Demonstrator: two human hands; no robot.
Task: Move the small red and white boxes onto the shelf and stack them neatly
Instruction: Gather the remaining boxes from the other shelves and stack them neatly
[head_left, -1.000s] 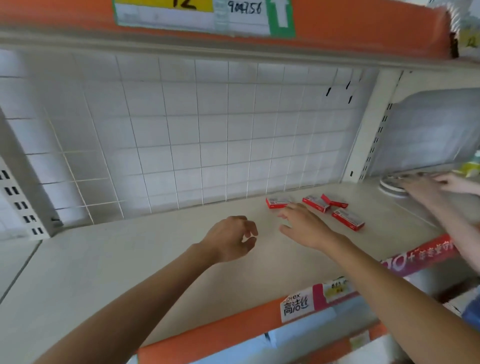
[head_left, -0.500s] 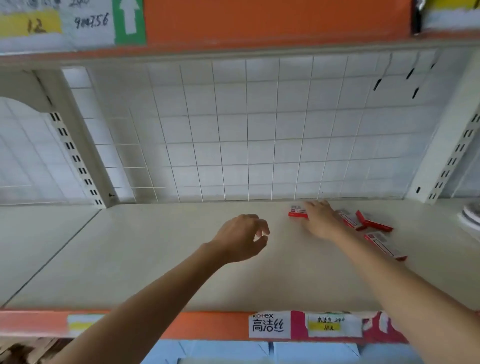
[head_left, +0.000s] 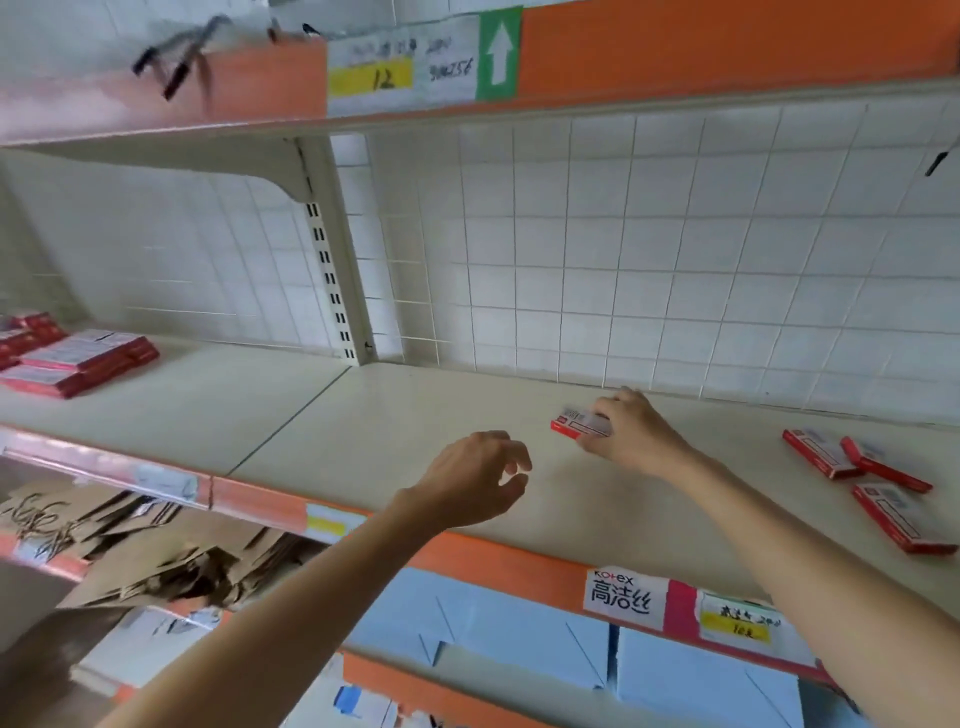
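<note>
My right hand (head_left: 631, 434) grips a small red and white box (head_left: 576, 422) that lies on the cream shelf (head_left: 395, 415), near the back grid. Three more loose red and white boxes (head_left: 862, 467) lie scattered on the shelf at the right. At the far left of the shelf stands a stack of the same boxes (head_left: 72, 358). My left hand (head_left: 478, 480) hovers above the shelf's front part with fingers loosely curled, holding nothing.
A white wire grid (head_left: 623, 260) backs the shelf, and a slotted upright (head_left: 332, 270) divides it. An orange-edged upper shelf (head_left: 675, 47) hangs overhead. Below lie brown paper bags (head_left: 130, 551) and pale blue cartons (head_left: 519, 629).
The view has swung to the left, bringing the stack at the far left into sight. My right hand has drawn one box leftward, away from the other three.
</note>
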